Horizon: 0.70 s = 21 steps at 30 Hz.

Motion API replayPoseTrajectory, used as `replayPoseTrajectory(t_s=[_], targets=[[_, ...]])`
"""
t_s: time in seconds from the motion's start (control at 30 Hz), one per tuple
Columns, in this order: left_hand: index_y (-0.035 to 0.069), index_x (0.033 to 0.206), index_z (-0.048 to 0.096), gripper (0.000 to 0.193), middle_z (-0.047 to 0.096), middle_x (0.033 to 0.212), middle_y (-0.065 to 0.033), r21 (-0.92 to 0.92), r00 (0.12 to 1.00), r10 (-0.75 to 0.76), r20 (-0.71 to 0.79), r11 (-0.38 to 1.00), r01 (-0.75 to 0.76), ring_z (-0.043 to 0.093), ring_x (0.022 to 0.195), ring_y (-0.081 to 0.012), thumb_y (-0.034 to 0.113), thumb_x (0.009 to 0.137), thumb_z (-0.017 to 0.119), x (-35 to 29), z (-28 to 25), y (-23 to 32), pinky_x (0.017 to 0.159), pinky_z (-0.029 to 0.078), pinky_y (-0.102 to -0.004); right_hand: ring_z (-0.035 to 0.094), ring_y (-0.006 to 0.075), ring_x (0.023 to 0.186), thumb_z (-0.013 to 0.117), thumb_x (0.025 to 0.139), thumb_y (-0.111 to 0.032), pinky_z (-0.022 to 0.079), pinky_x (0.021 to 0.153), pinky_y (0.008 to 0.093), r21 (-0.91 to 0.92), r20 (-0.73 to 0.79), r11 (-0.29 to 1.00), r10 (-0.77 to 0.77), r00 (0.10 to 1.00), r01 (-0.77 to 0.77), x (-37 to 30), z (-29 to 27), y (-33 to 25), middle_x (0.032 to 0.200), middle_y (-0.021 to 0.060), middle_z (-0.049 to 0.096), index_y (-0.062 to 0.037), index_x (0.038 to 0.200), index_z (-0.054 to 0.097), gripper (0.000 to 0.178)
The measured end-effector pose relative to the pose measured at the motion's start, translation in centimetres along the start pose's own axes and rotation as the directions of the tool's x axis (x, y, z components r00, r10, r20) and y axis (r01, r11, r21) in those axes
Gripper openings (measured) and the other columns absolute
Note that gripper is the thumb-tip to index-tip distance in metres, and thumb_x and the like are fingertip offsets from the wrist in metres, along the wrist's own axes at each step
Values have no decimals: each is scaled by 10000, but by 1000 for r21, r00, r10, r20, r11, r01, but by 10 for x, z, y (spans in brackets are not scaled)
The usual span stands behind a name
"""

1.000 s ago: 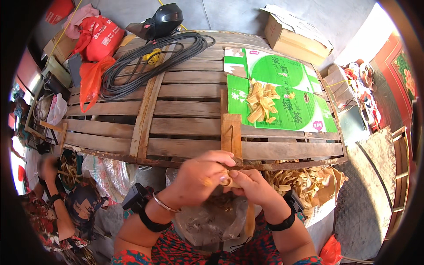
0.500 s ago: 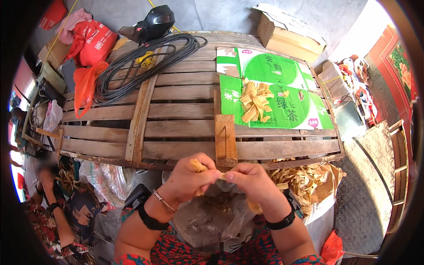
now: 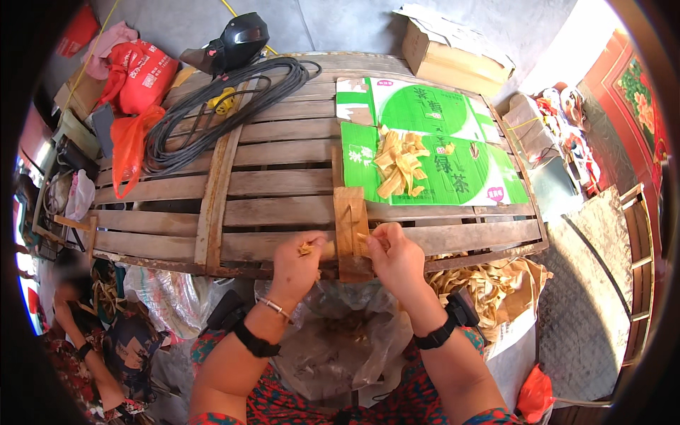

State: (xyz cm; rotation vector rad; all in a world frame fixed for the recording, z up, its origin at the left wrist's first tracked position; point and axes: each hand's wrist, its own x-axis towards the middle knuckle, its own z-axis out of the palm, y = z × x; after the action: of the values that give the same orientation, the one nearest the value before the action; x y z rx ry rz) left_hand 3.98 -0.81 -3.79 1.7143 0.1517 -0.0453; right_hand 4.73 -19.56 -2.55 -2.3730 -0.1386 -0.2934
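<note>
My left hand (image 3: 298,265) is closed round a bundle of pale tan, dried, leaf-like strips (image 3: 306,248), whose ends poke out by the thumb. My right hand (image 3: 397,259) pinches the end of a tan strip (image 3: 363,236) between thumb and fingers. Both hands are over the table's near edge, one on each side of an upright-nailed wooden block (image 3: 351,244). Whether the strip runs unbroken between the hands across the block cannot be made out. Beyond the block, a heap of similar strips (image 3: 400,163) lies on flattened green cardboard (image 3: 453,152).
The slatted wooden table (image 3: 283,183) carries a coil of black cable (image 3: 170,152), a black helmet (image 3: 244,42) and a cardboard box (image 3: 453,57). A clear plastic bag (image 3: 340,361) hangs below my hands. More strips (image 3: 489,287) fill a sack at right. Another person's arm (image 3: 88,347) shows at left.
My hands have moved forward from in front of the table to the wooden block, and they are farther apart. The view has shifted slightly.
</note>
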Motion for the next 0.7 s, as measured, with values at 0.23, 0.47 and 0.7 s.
replayPoseTrajectory(t_s=[0.23,0.47,0.7], targets=[[-5,940,652,187,665,783,-88,-6,983,-9,184,1000,10,644,761,-147,158,927,561,-47,5,25,684,501,-291,638,275,590,607,838,-20,495,535,358,236,29,856,-480,877,461,-28,-13,-40,749,86,655,-70,983,563,160],[34,910,708,210,595,653,31,59,326,-146,934,963,262,509,592,-48,237,886,657,-59,-11,58,530,402,-217,612,258,533,607,848,-48,489,499,343,434,-97,752,-508,856,496,-22,-35,-33,646,67,617,-62,863,626,29],[191,1204,651,412,524,765,-61,177,633,539,556,667,-724,537,688,-252,300,813,720,-39,-20,51,612,454,-337,504,118,494,583,920,-144,361,435,255,459,727,607,163,668,-648,-27,-29,-30,648,25,601,-45,779,621,177]])
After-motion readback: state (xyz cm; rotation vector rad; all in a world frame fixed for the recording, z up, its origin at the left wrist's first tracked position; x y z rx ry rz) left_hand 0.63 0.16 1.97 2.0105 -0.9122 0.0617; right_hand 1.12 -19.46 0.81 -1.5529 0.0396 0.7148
